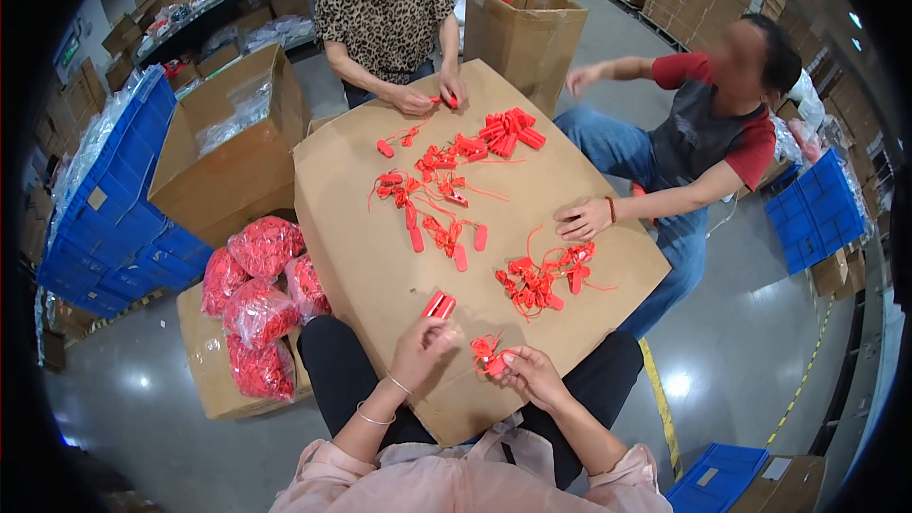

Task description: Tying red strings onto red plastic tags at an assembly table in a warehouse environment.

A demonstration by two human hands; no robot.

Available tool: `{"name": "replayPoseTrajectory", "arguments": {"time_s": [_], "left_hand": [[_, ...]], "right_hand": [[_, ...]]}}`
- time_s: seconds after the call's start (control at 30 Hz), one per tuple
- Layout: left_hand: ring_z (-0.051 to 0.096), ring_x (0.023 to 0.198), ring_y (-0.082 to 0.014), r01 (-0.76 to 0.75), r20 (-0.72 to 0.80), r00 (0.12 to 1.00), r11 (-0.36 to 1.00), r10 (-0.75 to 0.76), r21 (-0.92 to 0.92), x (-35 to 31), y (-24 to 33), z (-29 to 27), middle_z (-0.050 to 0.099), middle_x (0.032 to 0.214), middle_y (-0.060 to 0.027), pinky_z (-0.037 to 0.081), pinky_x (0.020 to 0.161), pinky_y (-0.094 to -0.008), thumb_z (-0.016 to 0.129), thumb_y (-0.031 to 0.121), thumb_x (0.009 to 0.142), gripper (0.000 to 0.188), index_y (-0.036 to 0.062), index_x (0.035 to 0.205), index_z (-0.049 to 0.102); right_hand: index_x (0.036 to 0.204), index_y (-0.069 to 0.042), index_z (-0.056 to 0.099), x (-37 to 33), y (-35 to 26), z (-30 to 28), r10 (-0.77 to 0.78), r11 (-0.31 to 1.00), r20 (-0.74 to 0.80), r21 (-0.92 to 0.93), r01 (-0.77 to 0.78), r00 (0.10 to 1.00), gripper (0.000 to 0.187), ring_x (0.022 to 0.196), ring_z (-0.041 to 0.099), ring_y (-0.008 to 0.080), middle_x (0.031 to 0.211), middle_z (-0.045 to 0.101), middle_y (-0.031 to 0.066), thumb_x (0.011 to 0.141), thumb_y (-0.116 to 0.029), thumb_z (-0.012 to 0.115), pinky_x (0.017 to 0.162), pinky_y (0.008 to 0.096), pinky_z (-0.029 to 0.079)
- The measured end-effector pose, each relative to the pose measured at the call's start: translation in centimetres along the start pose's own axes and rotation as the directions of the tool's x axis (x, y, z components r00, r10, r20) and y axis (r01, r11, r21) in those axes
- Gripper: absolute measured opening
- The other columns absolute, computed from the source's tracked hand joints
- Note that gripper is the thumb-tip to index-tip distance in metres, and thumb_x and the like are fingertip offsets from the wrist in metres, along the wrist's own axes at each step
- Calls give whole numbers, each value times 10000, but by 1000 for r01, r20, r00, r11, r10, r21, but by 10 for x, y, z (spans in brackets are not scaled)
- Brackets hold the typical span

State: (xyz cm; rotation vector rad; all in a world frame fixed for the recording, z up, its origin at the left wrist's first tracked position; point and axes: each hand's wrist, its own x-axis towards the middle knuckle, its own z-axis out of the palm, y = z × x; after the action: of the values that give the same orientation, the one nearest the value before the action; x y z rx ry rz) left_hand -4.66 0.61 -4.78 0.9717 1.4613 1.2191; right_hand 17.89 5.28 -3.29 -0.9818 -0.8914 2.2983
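My right hand [534, 378] pinches a red corded trinket [489, 359], its thin cord bunched and looped beside the fingertips, over the near end of the cardboard-topped table [380, 266]. My left hand [423, 353] hovers to the left of it with curled, slightly smeared fingers; whether anything is between them I cannot make out. Just beyond the left fingertips lie small red rectangular pieces [438, 305] side by side. A tangled pile of red corded trinkets [541, 277] lies ahead of my right hand. More corded trinkets [432, 195] spread across the middle.
Across the table, a person in a leopard-print top [385, 14] handles a red piece near stacked red pieces [510, 131]. At right, a seated person [708, 119] rests one hand beside the pile. Bags of red items [261, 313] and an open carton [228, 147] stand at left.
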Motion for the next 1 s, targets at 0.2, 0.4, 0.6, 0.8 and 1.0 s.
{"name": "replayPoseTrajectory", "arguments": {"time_s": [0.2,0.4,0.6,0.8,1.0], "left_hand": [[550,812,-336,-192,-52,930,604,363,773,28,8,-4,482,993,-172,469,672,-407,646,305,743,475,41,1101,478],[557,858,-338,-81,-78,968,586,240,806,28,8,-14,473,1038,-178,470,710,-428,641,328,736,533,51,1153,460],[546,892,-326,-60,-70,983,651,171,757,31,12,-1,483,1019,-174,466,736,-412,628,410,728,566,53,1146,494],[563,854,-335,75,-173,983,750,53,657,40,-12,-12,537,983,-177,460,738,-411,589,393,771,440,47,1040,546],[573,799,-339,75,-79,996,721,-29,689,66,4,-13,584,822,-190,454,711,-412,602,296,735,300,14,826,554]], "right_hand": [[972,14,490,13,-22,-6,155,976,70,143,-163,985,168,773,635,212,871,623,157,907,-140,469,630,282,521],[1159,-17,469,103,-155,28,6,997,-40,-80,-9,999,276,775,633,180,1030,598,86,930,-129,362,677,283,532],[869,-29,492,229,-426,70,-808,556,-67,241,796,585,46,781,572,183,785,562,61,838,-59,508,640,289,458],[1073,-35,541,231,-222,61,-391,190,546,-740,646,741,249,875,583,161,935,608,48,845,-133,553,780,309,472],[1111,-4,524,87,-31,33,108,944,275,-330,-12,955,246,829,582,117,954,612,71,898,-121,487,731,250,481]]}}
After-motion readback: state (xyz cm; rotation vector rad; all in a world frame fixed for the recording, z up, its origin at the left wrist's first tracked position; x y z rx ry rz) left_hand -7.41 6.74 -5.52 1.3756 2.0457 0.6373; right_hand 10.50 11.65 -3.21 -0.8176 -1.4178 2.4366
